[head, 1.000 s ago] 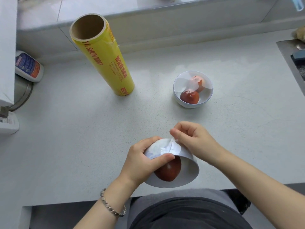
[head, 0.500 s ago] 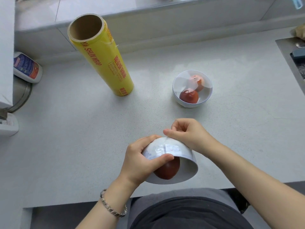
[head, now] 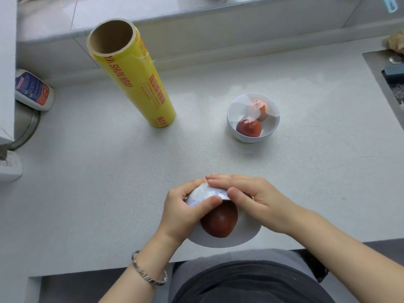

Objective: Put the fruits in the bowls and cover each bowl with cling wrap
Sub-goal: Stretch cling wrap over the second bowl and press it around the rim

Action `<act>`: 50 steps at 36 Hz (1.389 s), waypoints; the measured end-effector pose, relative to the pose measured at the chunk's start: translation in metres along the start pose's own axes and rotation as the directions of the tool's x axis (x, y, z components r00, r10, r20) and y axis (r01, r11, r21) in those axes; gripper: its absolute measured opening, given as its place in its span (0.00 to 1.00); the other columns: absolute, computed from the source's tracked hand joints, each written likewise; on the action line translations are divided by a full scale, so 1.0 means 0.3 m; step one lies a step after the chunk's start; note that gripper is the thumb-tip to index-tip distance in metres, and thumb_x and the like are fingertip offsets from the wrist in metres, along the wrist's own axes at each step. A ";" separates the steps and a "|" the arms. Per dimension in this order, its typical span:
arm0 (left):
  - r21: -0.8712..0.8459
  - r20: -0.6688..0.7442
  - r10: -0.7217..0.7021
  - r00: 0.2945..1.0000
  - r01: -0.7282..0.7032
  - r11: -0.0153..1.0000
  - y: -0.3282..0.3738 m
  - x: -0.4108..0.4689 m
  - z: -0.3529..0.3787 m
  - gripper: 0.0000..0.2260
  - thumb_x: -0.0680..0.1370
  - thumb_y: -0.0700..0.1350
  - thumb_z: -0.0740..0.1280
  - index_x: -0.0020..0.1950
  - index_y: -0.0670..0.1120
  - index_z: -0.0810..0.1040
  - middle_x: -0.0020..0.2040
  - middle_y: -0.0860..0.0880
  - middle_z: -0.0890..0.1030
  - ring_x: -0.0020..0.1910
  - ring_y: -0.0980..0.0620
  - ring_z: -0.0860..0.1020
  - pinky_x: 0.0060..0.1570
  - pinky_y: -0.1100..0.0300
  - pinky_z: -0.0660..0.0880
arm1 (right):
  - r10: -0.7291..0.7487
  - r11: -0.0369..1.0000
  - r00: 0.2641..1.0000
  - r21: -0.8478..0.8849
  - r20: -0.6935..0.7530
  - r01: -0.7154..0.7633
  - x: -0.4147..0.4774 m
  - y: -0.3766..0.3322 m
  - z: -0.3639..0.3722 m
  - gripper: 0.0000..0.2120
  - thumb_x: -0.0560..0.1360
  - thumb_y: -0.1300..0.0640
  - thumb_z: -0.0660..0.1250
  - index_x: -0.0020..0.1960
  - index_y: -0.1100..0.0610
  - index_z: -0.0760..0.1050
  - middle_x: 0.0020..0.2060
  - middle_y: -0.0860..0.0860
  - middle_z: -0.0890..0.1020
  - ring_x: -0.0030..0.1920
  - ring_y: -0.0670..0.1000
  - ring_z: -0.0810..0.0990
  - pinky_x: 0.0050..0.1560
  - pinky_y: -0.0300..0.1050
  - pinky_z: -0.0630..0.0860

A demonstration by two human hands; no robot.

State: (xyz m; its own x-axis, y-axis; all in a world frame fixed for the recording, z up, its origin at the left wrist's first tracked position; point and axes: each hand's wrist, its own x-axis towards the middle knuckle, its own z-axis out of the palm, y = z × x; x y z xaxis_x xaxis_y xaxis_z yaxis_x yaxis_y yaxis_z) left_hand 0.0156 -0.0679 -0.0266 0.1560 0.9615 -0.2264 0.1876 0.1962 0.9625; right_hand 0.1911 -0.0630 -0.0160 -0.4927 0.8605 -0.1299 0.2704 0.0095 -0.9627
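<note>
At six o'clock on the table (head: 109, 171), a white bowl (head: 236, 237) is tipped toward the person, with one dark red fruit (head: 219, 221) inside. The left hand (head: 185, 213) grips its rim, fingers curled. The right hand (head: 258, 197) lies flat, fingers straight, pressing cling wrap (head: 205, 193) against the outer wall. The bowl looks smooth and breakable and is best held at the rim; the film looks soft and clingy. At eleven o'clock, a yellow roll (head: 135, 84) reads "YA SHUN WRAP".

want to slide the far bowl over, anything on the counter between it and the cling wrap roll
Nothing; in the head view the counter between the far bowl and the cling wrap roll is bare.
</note>
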 end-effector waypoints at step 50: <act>-0.050 0.160 -0.102 0.982 0.111 0.993 -0.049 0.003 -0.069 0.14 0.63 0.57 0.68 0.43 0.51 0.85 0.41 0.49 0.84 0.43 0.53 0.80 0.45 0.62 0.75 | 0.359 0.903 0.870 0.109 0.338 -0.415 0.012 0.037 -0.109 0.10 0.77 0.59 0.63 0.37 0.51 0.74 0.32 0.43 0.73 0.35 0.41 0.70 0.42 0.32 0.67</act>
State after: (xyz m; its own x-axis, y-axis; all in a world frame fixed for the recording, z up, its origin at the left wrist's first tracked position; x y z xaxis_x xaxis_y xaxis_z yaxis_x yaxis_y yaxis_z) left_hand -0.0070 -0.0659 -0.0378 0.2894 0.8932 -0.3440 0.1549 0.3110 0.9377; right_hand 0.2195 -0.0431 -0.0193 -0.6110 0.5801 -0.5386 0.3584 -0.4040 -0.8416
